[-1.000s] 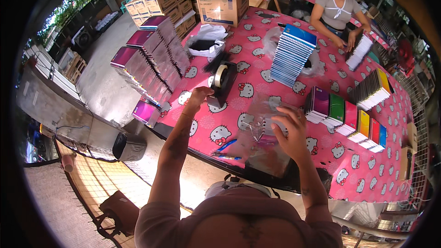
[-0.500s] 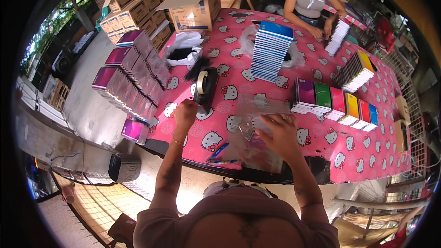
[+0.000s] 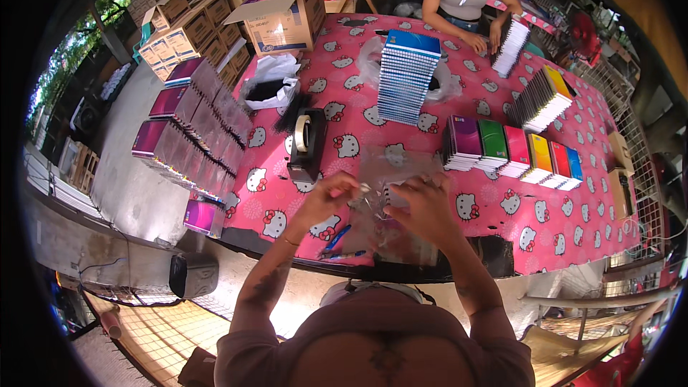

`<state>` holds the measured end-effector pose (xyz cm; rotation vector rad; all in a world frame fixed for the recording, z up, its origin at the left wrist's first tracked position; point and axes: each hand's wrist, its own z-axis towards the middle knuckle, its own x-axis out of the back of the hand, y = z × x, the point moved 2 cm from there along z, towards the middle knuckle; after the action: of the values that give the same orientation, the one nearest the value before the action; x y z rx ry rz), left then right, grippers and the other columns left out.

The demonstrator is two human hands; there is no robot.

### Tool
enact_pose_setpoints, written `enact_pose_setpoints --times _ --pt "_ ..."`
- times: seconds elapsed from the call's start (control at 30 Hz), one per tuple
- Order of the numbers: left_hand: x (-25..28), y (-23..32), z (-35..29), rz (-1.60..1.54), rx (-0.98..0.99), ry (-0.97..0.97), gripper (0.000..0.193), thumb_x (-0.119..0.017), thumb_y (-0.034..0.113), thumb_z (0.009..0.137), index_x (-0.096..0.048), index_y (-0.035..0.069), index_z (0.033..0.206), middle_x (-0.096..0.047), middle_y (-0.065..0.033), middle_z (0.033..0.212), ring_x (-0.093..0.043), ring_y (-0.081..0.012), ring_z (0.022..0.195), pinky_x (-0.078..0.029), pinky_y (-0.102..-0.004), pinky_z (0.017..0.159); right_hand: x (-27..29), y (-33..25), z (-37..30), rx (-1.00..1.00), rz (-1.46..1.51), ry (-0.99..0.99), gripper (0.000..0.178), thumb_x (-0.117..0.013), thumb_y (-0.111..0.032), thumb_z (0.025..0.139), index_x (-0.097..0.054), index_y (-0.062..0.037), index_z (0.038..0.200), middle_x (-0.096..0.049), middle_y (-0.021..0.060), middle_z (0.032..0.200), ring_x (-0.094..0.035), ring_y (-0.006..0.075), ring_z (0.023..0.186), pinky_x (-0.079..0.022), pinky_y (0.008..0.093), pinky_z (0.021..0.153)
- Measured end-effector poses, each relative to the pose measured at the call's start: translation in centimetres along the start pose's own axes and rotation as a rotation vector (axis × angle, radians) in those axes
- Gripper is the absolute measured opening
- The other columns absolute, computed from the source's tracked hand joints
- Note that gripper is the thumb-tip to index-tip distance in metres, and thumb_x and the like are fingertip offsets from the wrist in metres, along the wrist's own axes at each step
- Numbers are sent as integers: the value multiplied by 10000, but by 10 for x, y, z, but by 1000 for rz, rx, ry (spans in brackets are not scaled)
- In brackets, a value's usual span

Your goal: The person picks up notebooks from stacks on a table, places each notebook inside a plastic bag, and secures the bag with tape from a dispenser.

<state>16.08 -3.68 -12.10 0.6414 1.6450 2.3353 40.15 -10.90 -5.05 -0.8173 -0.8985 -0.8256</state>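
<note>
My left hand point(image 3: 330, 198) is closed in a pinch, with a small pale strip of tape point(image 3: 365, 188) at its fingertips. My right hand point(image 3: 424, 204) curves over a spiral notebook point(image 3: 388, 195) in clear plastic and grips it; most of the notebook is hidden under the fingers. Loose clear plastic sheets point(image 3: 408, 247) lie beneath it at the table's near edge. Left of these, a blue pen point(image 3: 337, 237) lies beside another slim blue tool. A black tape dispenser point(image 3: 308, 147) with a cream roll stands beyond my left hand.
Plastic-wrapped notebook stacks point(image 3: 190, 129) line the left edge. A tall blue notebook stack point(image 3: 408, 75) stands mid-table, with a row of coloured notebooks point(image 3: 494, 147) to its right. An open carton point(image 3: 283, 25) stands behind. Across the table, a person point(image 3: 466, 0) handles another notebook stack point(image 3: 511, 46).
My left hand has moved from beside the tape dispenser rightward to the wrapped notebook, bringing the strip of tape. My right hand stays over the notebook. The view has shifted slightly.
</note>
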Motion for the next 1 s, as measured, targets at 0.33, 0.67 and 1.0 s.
enact_pose_setpoints --times 0.33,0.67,1.0 --pt "-33 18 38 318 -428 -148 229 -773 73 814 -738 131 1033 -555 -87 1263 -501 -267 1208 -404 -405 992 10 8 2 -19 101 -12 480 -810 -438 739 -712 -194 1141 -657 39 1094 -592 257 1075 -337 460 975" --pt "-69 30 72 551 -476 -135 191 -791 95 773 -755 181 941 -458 -128 1438 -404 -340 1327 -338 -479 1054 -43 104 -33 241 384 -126 633 -865 -373 675 -658 -178 1241 -472 106 1413 -415 340 1356 -330 518 1107" --pt "-95 -4 73 -6 134 158 695 -764 199 855 -446 124 1468 -404 -191 1475 -435 -340 1338 -380 -467 1091 -74 118 -35 -106 934 27 469 -740 -365 881 -665 -87 1252 -334 164 1565 -339 309 1441 -336 454 1125"
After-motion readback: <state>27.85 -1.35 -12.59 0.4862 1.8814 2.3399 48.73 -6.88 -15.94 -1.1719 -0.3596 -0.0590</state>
